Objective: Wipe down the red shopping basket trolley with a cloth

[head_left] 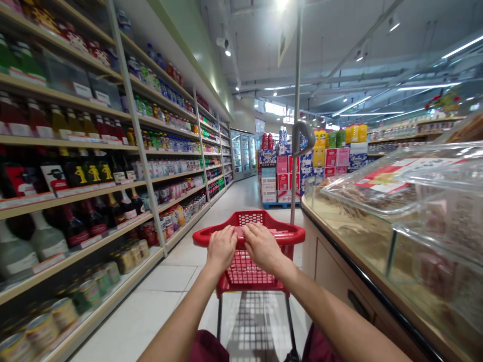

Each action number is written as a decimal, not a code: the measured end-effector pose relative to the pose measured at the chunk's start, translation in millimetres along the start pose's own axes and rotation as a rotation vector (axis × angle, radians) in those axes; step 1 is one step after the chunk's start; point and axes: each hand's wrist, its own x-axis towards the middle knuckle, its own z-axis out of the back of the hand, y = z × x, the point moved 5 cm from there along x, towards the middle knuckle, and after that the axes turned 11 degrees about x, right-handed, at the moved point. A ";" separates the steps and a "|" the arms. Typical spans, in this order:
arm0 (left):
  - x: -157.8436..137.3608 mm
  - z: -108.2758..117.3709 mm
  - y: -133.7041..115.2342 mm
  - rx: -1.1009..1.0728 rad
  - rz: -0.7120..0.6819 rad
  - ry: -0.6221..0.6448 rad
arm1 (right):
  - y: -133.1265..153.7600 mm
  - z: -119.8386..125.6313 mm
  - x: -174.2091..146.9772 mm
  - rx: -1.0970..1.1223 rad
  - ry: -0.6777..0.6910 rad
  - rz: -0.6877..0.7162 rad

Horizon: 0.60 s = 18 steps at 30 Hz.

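Note:
In front of me stands a red plastic shopping cart (247, 271) with a latticed basket and dark legs. My left hand (222, 246) is wrapped over the cart's red handle (290, 236), just left of its middle. Close beside it, my right hand (262, 245) curls over the same bar. The fingertips of both hands nearly meet at the centre. Part of the basket's inside is hidden behind my hands and the handle.
Tall shelves (139, 143) of bottles and cans line the left side. On the right runs a display counter (339, 241) with clear plastic packages (400, 176). A metal pole (296, 100) rises near its corner. Stacked boxes (289, 176) and glass-door fridges (243, 151) stand farther ahead along the tiled aisle.

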 end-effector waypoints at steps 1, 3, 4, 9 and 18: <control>-0.5 -0.3 0.2 0.000 -0.019 -0.011 | -10.0 4.4 -4.8 -0.007 -0.003 -0.006; -1.4 -0.2 -1.2 -0.012 -0.052 -0.034 | -38.5 21.5 -18.2 -0.018 0.001 -0.027; -2.0 -0.1 -2.3 -0.019 -0.061 -0.042 | -55.2 32.0 -24.8 -0.027 0.009 -0.066; -5.4 0.6 -10.4 -0.012 -0.058 -0.090 | -93.4 53.3 -36.2 -0.020 -0.004 -0.328; -4.6 -0.8 -7.0 -0.018 -0.105 -0.098 | -68.3 45.4 -22.9 0.084 0.000 -0.250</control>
